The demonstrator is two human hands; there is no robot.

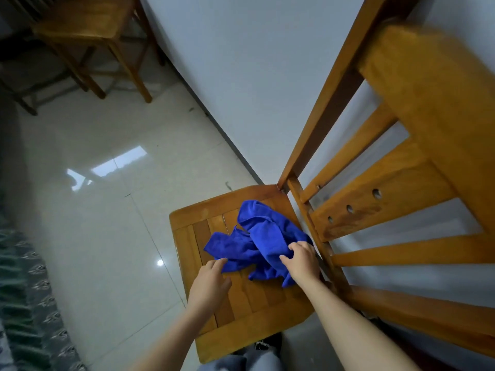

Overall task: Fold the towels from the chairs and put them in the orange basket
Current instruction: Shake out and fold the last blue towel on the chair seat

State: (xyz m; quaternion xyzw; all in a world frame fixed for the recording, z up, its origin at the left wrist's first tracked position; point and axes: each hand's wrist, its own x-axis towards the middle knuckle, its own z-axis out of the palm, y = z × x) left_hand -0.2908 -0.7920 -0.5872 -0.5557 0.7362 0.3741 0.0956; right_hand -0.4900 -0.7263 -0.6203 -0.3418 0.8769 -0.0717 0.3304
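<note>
You seem early in the task: the crumpled blue microfibre towel (257,236) lies unfolded on the slatted wooden chair seat (254,303). Your right grip (302,259) clenches a bunch of it, and your left grip (209,279) touches its near edge with fingers outstretched. Folding and basketing remain. The orange basket is out of view.

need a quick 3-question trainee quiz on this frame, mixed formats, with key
1. True or false: the blue towel lies neatly folded on the chair seat.
2. Multiple choice: the right hand A) hovers above the towel, B) grips the towel, C) rests on the backrest.
3. Fill in: the second chair stands at the view's upper ____.
Key: 1 false (it is crumpled); 2 B; 3 left.
</note>
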